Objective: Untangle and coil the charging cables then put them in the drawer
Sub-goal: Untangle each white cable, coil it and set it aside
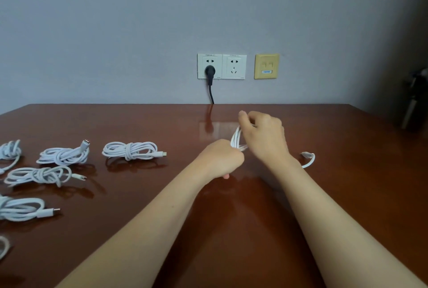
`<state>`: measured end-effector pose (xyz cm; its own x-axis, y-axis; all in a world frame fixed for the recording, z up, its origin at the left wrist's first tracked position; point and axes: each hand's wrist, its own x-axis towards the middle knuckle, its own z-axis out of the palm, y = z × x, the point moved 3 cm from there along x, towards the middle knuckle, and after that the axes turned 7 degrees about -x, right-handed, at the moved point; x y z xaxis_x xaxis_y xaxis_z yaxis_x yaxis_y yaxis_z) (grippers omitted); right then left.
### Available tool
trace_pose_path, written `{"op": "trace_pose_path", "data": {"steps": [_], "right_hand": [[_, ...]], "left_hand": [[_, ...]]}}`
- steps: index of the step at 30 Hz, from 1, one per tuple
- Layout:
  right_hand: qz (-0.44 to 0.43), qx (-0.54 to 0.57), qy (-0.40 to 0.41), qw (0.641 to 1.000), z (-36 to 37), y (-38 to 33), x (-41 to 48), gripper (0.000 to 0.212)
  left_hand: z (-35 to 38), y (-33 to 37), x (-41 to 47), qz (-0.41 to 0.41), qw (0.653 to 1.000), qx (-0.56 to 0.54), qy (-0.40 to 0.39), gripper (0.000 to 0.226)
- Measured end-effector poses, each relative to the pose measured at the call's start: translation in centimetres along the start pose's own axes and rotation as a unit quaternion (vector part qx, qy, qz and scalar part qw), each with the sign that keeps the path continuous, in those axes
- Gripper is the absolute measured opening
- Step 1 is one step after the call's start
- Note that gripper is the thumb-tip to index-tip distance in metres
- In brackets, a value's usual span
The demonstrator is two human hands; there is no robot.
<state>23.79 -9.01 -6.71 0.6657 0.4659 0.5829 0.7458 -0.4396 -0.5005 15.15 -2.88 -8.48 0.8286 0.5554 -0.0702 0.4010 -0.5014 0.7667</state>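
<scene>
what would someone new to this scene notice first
The two hands meet at mid-table: the left hand grips a bundle of white cable while the right hand holds its loops, the loose end lying off to the right. On the left of the brown table lie several coiled white cables. On the wall behind, a black plug sits in the left socket.

Over the glossy reddish-brown wooden table [347,148], two slender forearms show bare along their whole visible length: the left forearm [162,213] and the right forearm [324,206], both smooth and uncovered to the wrist. The bare left hand [220,156] and bare right hand [264,133] are equally uncovered above the table's middle, knuckles softly rounded.
</scene>
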Motion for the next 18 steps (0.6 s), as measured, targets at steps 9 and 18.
{"op": "trace_pose_path", "data": {"steps": [9, 18], "right_hand": [[0.158, 0.218, -0.147, 0.952, 0.1, 1.3, 0.9, 0.033], [-0.052, 0.186, -0.148, 0.97, -0.5, 0.0, 0.3, 0.041]], "left_hand": [[-2.3, -1.0, 0.5, -0.004, 0.998, 0.002, 0.069, 0.021], [-1.8, -1.2, 0.7, 0.014, 0.982, 0.187, -0.02, 0.02]]}}
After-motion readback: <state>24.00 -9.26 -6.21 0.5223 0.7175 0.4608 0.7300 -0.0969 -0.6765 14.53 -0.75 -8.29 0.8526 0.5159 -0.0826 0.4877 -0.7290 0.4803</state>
